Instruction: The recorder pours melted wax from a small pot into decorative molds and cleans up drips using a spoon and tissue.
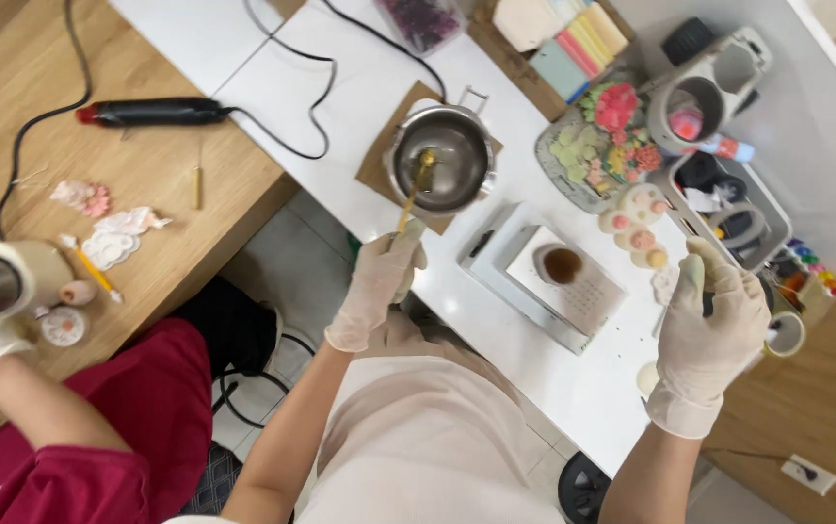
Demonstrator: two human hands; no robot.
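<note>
Gloved left hand (pixel 381 281) pinches a wooden stick (pixel 414 190) angled up-right into the steel pot (pixel 439 161), right hand (pixel 711 325) curled round something small I can't make out.

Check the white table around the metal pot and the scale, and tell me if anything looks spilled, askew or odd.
Nothing looks spilled. The metal pot sits on its brown mat, with the left hand holding a stick in it. The scale lies at an angle to the table edge, with a small cup upright on it.

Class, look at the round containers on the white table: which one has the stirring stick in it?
The steel pot on the brown mat; the small cup on the scale has none.
</note>
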